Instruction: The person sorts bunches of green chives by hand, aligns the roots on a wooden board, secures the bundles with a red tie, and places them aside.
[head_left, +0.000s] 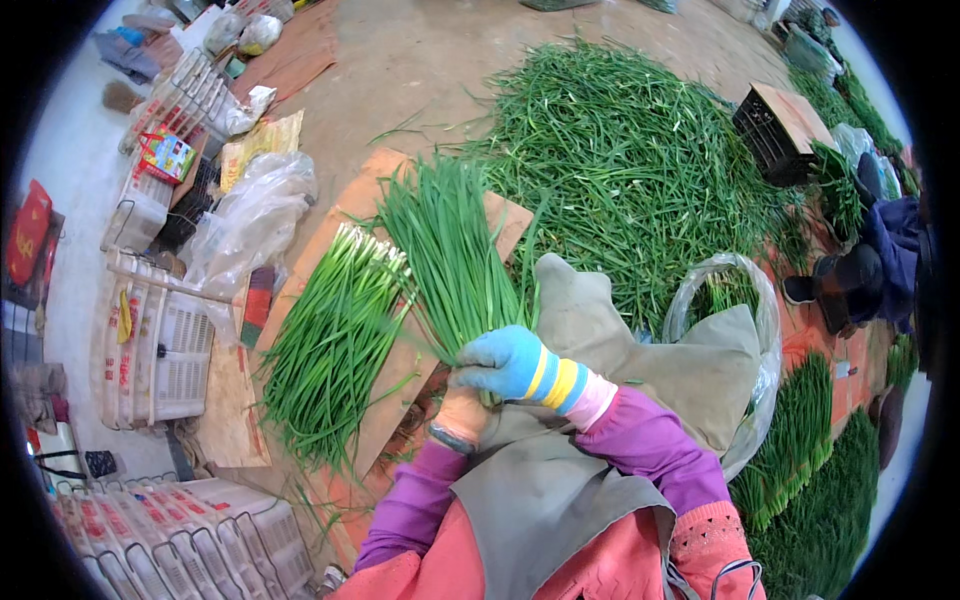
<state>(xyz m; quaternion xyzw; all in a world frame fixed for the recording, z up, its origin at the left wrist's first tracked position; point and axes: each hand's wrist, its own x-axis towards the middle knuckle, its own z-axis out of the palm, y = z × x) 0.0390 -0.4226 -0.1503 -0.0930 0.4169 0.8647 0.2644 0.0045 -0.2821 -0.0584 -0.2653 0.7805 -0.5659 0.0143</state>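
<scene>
My right hand (504, 361), in a blue, yellow and pink knit glove, closes around the lower end of a bunch of green Chinese chives (454, 247). Just below it, my left hand (459, 411), in an orange glove, grips the same bunch near its base; its fingers are partly hidden behind the right hand. The bunch's leaf tips fan out away from me. To its left a pile of sorted chives (330, 352) lies on a cardboard sheet (375, 172), pale stem ends pointing away from me. A grey apron covers my lap.
A large heap of loose chives (622, 127) spreads ahead. A clear plastic bag (766, 337) stands by my right leg. White plastic crates (184, 352) line the left side. A black crate (772, 135) is at the right, near another person (892, 255). More chives (787, 427) lie at the lower right.
</scene>
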